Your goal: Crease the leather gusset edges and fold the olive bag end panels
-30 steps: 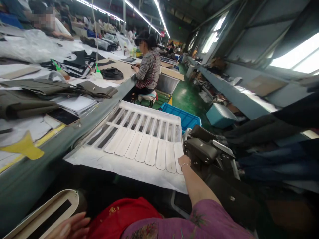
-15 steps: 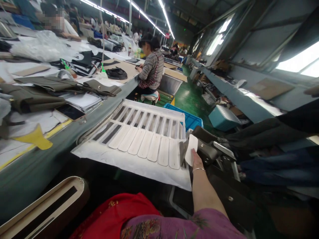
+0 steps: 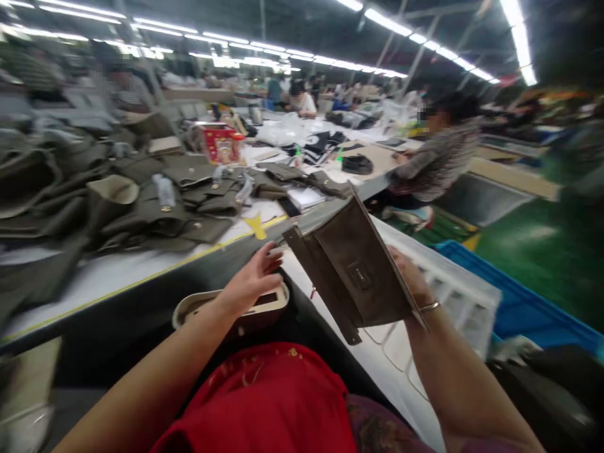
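Note:
A brown leather flap piece [image 3: 353, 270] with a small metal clasp is held up in front of me. My right hand [image 3: 409, 281] grips it from behind at its right edge, with a bangle on the wrist. My left hand [image 3: 252, 281] pinches the piece's upper left corner, fingers closed on it. Under the piece lies a white sheet [image 3: 438, 286] with cut strip shapes. A beige-rimmed template [image 3: 226, 308] sits just below my left hand.
A long work table [image 3: 141, 264] on the left carries piles of olive-brown leather parts [image 3: 155, 201] and a red box [image 3: 219, 143]. A seated person [image 3: 436, 160] works farther along it. A blue crate [image 3: 523, 308] stands right, by green floor.
The view has swung left. My right hand, earlier at the stack of dark pieces with a white strip, now holds a brown flap piece up, and my left hand has come up to its corner.

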`<state>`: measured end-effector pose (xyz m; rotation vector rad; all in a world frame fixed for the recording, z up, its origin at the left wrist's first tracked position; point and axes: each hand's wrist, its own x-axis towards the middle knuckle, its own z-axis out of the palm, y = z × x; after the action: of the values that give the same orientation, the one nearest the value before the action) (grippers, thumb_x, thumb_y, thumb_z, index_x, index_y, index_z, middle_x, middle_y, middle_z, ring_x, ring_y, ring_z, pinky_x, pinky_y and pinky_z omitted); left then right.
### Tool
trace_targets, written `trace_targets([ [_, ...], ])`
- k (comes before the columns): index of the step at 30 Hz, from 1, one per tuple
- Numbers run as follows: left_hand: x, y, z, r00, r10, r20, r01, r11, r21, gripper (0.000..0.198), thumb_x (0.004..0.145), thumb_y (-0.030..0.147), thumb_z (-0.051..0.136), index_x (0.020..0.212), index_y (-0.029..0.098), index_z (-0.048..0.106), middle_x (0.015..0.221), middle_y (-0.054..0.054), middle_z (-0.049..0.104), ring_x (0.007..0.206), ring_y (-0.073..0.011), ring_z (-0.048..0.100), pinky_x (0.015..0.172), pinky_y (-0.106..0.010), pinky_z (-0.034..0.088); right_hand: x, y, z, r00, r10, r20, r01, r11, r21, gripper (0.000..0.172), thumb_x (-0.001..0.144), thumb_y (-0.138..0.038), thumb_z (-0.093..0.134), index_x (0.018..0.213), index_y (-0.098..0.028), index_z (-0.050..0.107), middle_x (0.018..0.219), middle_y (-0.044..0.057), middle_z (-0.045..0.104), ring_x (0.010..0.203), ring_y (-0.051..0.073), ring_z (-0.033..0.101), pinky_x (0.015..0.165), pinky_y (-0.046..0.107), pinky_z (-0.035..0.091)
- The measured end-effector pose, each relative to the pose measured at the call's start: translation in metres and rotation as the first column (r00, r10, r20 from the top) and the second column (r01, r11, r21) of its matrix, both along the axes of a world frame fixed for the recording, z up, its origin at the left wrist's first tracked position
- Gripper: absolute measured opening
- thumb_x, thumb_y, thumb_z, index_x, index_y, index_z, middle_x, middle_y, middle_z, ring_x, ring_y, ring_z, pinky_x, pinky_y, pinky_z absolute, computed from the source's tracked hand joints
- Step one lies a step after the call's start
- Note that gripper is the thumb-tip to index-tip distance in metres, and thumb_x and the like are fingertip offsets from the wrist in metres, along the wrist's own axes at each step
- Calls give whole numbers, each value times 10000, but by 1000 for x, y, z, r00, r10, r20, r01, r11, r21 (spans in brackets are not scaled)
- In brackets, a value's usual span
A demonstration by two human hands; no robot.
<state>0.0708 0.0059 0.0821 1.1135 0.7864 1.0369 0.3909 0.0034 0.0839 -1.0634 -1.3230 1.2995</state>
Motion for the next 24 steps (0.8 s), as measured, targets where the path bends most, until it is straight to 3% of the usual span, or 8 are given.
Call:
trace_targets([
  [2, -21, 7, 9, 997, -20, 71, 25, 998, -61, 535, 519, 405, 835, 963, 167, 656, 958, -77, 666, 847, -213, 636, 747, -343, 527, -56, 38, 12, 976, 190, 105, -193, 981, 20, 530, 754, -522, 606, 1181, -209, 577, 984, 48, 675, 824, 218, 633, 695, 341, 528],
  [5, -49, 16, 16, 969, 229, 90, -227, 973, -31, 320, 570, 324, 805, 803, 149, 673, 757, -26, 674, 637, -137, 616, 600, -269, 517, -115, 78, 22, 930, 137, 342, -175, 981, 80, 576, 823, -598, 482, 1220, -187, 551, 972, 66, 655, 757, 192, 626, 680, 325, 518],
  [8, -71, 12, 10, 891, 450, 65, -454, 889, 62, 248, 611, 266, 773, 816, 154, 691, 742, -8, 685, 657, -128, 622, 649, -264, 521, -151, 92, 16, 839, 142, 526, -233, 966, 110, 676, 853, -650, 354, 1328, -177, 440, 1099, 116, 608, 821, 215, 626, 752, 381, 511],
  [11, -82, 1, -6, 846, 530, 51, -532, 836, 135, 241, 668, 274, 734, 869, 147, 697, 830, -25, 703, 790, -160, 644, 792, -308, 517, -178, 87, -2, 681, 175, 711, -439, 875, 205, 856, 739, -628, 575, 1417, -190, 291, 1296, 139, 492, 1096, 290, 536, 934, 447, 430],
  [13, -90, -4, -18, 861, 507, 33, -507, 854, 119, 274, 677, 290, 727, 909, 150, 682, 869, -30, 705, 817, -183, 650, 810, -340, 519, -192, 81, -16, 604, 106, 790, -518, 806, 288, 927, 687, -537, 674, 1430, -189, 242, 1322, 140, 464, 1181, 316, 468, 991, 472, 379],
  [15, -103, -6, -28, 865, 501, -5, -499, 862, 92, 310, 654, 294, 745, 914, 147, 665, 867, -32, 705, 808, -193, 653, 794, -351, 526, -201, 78, -29, 565, 18, 825, -541, 763, 354, 875, 723, -462, 654, 1427, -164, 230, 1323, 156, 456, 1210, 328, 435, 1009, 493, 356],
  [19, -132, -8, -45, 828, 544, -136, -540, 839, 63, 334, 578, 281, 797, 833, 132, 641, 778, -17, 693, 717, -163, 641, 739, -312, 523, -204, 80, -50, 515, -108, 850, -544, 726, 422, 808, 773, -407, 592, 1422, -106, 216, 1354, 203, 410, 1242, 355, 385, 1019, 523, 334],
  [24, -148, -10, -61, 819, 463, -337, -463, 882, 88, 334, 581, 302, 793, 829, 135, 643, 709, -3, 665, 623, -132, 599, 636, -256, 481, -196, 77, -67, 499, -163, 851, -558, 691, 460, 783, 781, -378, 566, 1422, -93, 219, 1320, 205, 422, 1187, 347, 417, 990, 512, 359],
])
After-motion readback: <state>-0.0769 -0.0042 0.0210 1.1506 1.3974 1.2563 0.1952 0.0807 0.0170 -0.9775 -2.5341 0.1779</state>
